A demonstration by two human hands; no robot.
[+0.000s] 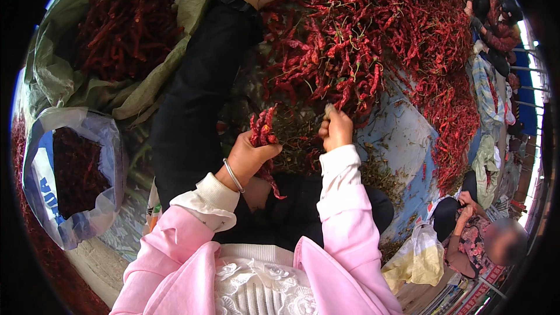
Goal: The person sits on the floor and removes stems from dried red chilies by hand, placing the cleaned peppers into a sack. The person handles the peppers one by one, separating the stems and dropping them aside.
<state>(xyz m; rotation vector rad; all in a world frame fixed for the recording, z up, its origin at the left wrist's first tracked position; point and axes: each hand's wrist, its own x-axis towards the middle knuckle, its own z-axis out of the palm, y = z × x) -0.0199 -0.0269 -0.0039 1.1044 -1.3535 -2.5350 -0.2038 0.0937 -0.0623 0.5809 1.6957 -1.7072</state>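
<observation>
My left hand (255,152), with a metal bangle at the wrist, is closed around a bunch of dried red chillies (263,127); some stick out above the fist and others hang below it. To its right, my right hand (337,128) is raised with curled fingers, thumb and forefinger together at a small pale thing, perhaps a stem, too small to tell. Just beyond it spreads a large heap of dried red chillies (350,48), many with stems. Loose stems and bits (295,133) lie on the ground between and behind my hands.
An open green woven sack (192,4) of chillies stands at upper left, above a clear plastic-lined bag (114,140) holding darker chillies. My dark-trousered leg (192,78) stretches beside them. A blue sheet (398,133) lies under the heap. Another person (466,232) sits at lower right near a yellow-white sack (418,258).
</observation>
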